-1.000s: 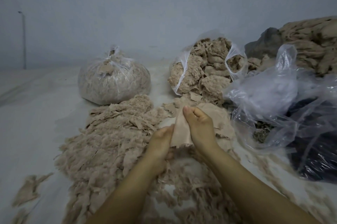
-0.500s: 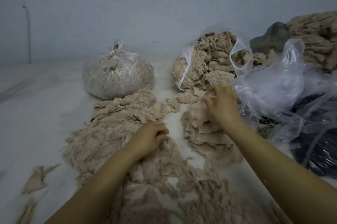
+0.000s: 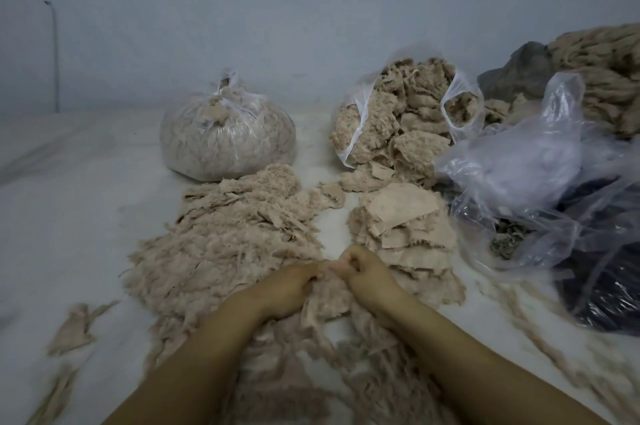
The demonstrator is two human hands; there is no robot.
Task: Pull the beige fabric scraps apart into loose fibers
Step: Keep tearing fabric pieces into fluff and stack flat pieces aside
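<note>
My left hand (image 3: 284, 289) and my right hand (image 3: 367, 274) meet at the centre of the floor, knuckles close together. Both grip one beige fabric scrap (image 3: 327, 300) that hangs down between them. To the left spreads a broad heap of loose beige fibers (image 3: 225, 244). To the right lies a pile of flat beige scraps (image 3: 405, 220). More shredded fiber (image 3: 311, 372) lies under my forearms.
A tied clear bag of fibers (image 3: 228, 140) stands at the back left. An open bag of scraps (image 3: 405, 116) stands at the back centre. Crumpled clear plastic (image 3: 540, 189) over dark bags and a roll of beige cloth (image 3: 602, 78) fill the right side. Stray scraps (image 3: 74, 327) lie lower left.
My right hand came back from the scrap pile toward me. My left hand moved right from the fiber heap to meet it. Both now hold one scrap.
</note>
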